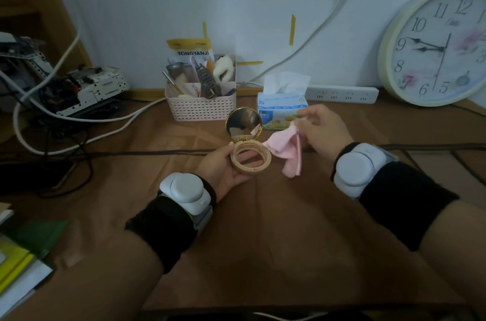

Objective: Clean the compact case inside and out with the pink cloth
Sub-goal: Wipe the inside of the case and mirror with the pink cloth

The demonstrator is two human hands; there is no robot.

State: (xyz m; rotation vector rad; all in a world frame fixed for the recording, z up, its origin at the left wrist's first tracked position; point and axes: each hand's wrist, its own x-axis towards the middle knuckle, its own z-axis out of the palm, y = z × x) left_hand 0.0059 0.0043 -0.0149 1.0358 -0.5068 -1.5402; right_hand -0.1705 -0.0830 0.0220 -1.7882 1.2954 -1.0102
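The round beige compact case (265, 166) is open, its gold-rimmed mirror lid (243, 124) standing upright at the back. My left hand (222, 170) cups the base from below and the left, above the brown table. The base is an empty ring, and my fingers show through it. My right hand (319, 130) pinches the pink cloth (285, 152) at its top. The cloth hangs down just right of the compact, and its left fold touches the base rim.
A pink basket (201, 107) of combs and brushes stands behind the compact, a tissue pack (282, 110) to its right. A power strip (342, 94) and a wall clock (436, 44) lean at the back right. Cables and electronics (79, 91) lie left, books (23, 257) near left.
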